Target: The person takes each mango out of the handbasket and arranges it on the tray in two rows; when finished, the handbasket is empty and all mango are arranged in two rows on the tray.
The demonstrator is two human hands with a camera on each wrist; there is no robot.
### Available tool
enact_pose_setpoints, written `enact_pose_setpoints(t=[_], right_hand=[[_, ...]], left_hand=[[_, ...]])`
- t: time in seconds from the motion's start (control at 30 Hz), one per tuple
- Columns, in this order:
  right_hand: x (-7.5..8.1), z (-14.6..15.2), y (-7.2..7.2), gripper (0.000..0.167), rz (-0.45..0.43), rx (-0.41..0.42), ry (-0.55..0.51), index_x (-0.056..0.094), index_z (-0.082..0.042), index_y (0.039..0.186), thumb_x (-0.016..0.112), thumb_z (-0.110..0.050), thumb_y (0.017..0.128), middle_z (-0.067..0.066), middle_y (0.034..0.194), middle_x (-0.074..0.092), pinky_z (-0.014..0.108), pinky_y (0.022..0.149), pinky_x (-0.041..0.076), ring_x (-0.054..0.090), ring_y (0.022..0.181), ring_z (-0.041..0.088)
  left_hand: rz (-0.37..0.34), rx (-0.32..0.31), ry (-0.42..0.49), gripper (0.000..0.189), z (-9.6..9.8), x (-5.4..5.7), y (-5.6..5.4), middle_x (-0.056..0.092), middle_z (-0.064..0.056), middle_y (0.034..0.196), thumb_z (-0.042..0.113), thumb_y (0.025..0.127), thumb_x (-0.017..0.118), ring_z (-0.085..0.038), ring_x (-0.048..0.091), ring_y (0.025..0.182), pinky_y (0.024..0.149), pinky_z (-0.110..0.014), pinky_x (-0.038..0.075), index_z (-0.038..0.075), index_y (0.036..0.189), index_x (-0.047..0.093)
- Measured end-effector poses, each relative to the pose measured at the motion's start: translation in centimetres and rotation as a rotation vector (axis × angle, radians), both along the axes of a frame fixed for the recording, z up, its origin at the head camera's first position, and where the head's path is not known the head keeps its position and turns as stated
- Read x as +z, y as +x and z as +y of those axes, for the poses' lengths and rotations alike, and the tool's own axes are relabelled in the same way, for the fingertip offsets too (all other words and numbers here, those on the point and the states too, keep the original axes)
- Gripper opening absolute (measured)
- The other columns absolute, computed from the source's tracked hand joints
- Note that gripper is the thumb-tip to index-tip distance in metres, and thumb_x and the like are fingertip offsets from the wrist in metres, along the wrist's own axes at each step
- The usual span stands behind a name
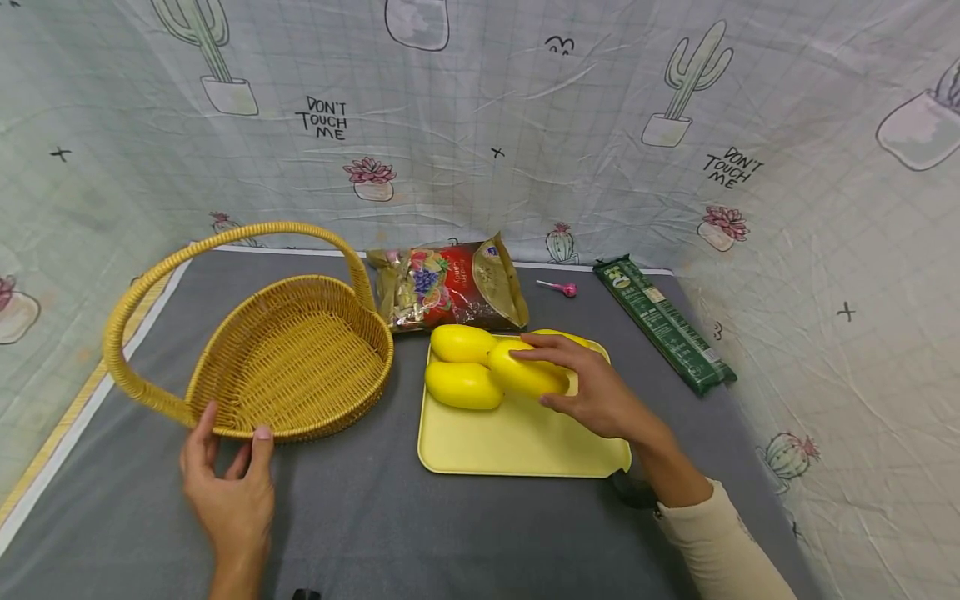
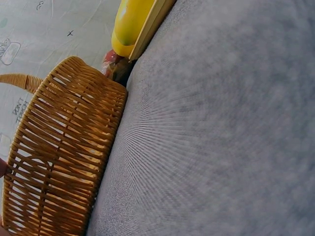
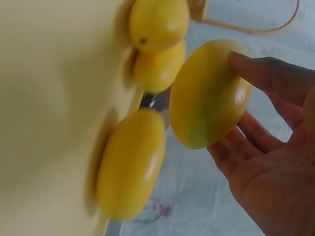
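Note:
My right hand [image 1: 596, 392] holds a yellow mango [image 1: 525, 372] between thumb and fingers. In the right wrist view, that mango [image 3: 209, 93] is raised off the pale yellow tray [image 1: 517, 450]. Two more mangoes lie side by side at the tray's left; one, a yellow mango [image 1: 463, 386], is nearer me. Another mango [image 3: 132, 164] lies at the back right, partly hidden behind my hand in the head view. On the left, my left hand [image 1: 232, 492] grips the near rim of a wicker basket [image 1: 307, 358], thumb and forefinger at the edge. Nothing lies inside the basket.
Behind the tray lies a red and gold candy bag [image 1: 457, 287]. A pink lollipop [image 1: 567, 289] is to its right, then a long green packet [image 1: 663, 325]. The basket's tall handle [image 1: 277, 227] arches up at the left. Patterned cloth [image 1: 480, 125] walls the grey table.

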State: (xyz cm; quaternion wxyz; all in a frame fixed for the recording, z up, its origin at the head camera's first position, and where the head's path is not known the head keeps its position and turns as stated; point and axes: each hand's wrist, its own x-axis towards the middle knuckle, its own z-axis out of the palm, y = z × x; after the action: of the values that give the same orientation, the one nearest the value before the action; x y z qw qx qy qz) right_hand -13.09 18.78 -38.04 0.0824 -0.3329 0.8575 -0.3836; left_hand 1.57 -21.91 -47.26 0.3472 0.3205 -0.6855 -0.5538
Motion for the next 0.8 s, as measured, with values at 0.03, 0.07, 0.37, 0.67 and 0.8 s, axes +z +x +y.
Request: enact_pose_setpoints(t=[0.03, 0.07, 0.37, 0.67, 0.8], right_hand=[[-0.2, 0.4, 0.0, 0.069, 0.005, 0.000, 0.009, 0.066, -0.024, 0.147, 0.083, 0.005, 0.087, 0.006, 0.162, 0.052, 0.062, 0.114, 0.046, 0.048, 0.150, 0.035], [-0.4, 0.8, -0.1, 0.069, 0.007, 0.000, 0.019, 0.066, -0.024, 0.147, 0.083, 0.006, 0.087, 0.007, 0.162, 0.052, 0.062, 0.114, 0.046, 0.047, 0.150, 0.036], [-2.4, 2.9, -0.3, 0.071, -0.009, 0.015, 0.106, 0.067, -0.025, 0.146, 0.079, 0.011, 0.087, 0.006, 0.162, 0.052, 0.061, 0.112, 0.048, 0.047, 0.151, 0.037], [-4.3, 3.2, -0.2, 0.070, 0.023, 0.026, 0.133, 0.070, -0.026, 0.143, 0.077, 0.014, 0.086, 0.006, 0.162, 0.053, 0.060, 0.112, 0.047, 0.047, 0.150, 0.035], [-4.9, 3.3, 0.0, 0.070, 0.046, 0.020, 0.126, 0.071, -0.025, 0.142, 0.076, 0.015, 0.085, 0.007, 0.162, 0.053, 0.066, 0.117, 0.040, 0.046, 0.150, 0.036]], left_hand=[[0.000, -0.001, 0.000, 0.065, 0.0, 0.1, 0.0, 0.043, -0.001, 0.156, 0.012, 0.095, 0.079, -0.030, 0.043, 0.150, 0.092, -0.018, 0.051, 0.025, 0.155, 0.056], [0.001, -0.002, 0.000, 0.065, 0.0, 0.1, 0.0, 0.043, 0.000, 0.156, 0.012, 0.096, 0.079, -0.030, 0.043, 0.150, 0.093, -0.018, 0.052, 0.025, 0.155, 0.056], [0.001, 0.011, 0.012, 0.065, -0.3, 0.1, 0.1, 0.043, 0.000, 0.156, 0.011, 0.095, 0.079, -0.030, 0.042, 0.150, 0.094, -0.017, 0.053, 0.025, 0.154, 0.057], [-0.019, 0.006, 0.013, 0.067, -0.2, 0.1, 0.1, 0.043, -0.001, 0.156, 0.012, 0.095, 0.079, -0.030, 0.041, 0.151, 0.097, -0.020, 0.053, 0.026, 0.156, 0.054], [-0.022, 0.001, 0.019, 0.067, -0.2, 0.1, 0.1, 0.042, 0.000, 0.156, 0.011, 0.096, 0.078, -0.030, 0.040, 0.152, 0.098, -0.021, 0.053, 0.026, 0.156, 0.054]])
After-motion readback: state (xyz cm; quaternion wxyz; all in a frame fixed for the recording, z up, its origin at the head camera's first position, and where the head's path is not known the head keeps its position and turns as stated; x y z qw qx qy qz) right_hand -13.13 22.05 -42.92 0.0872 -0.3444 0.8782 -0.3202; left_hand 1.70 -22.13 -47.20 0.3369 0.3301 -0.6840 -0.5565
